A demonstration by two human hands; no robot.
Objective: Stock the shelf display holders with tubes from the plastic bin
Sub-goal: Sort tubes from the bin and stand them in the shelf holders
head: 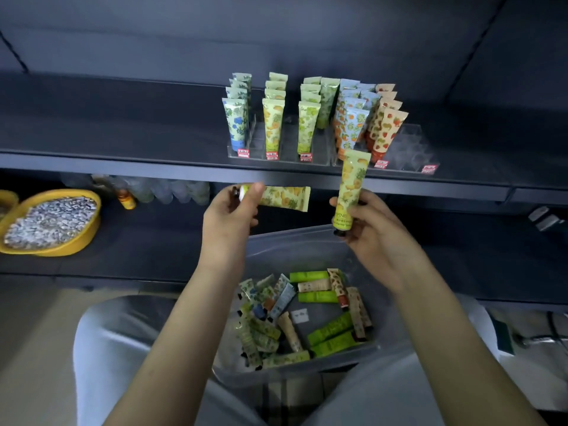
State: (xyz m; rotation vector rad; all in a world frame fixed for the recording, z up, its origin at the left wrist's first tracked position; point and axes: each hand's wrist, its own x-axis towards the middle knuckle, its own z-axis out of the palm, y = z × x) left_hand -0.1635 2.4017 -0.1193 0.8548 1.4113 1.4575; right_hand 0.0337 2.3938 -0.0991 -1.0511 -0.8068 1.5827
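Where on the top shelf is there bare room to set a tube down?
The top shelf is bare left of the blue-flower tubes, out to the frame edge. The clear holder right of the strawberry tubes looks unfilled. Between those, the rows stand packed. The right hand lifts a pineapple tube before the orange row.
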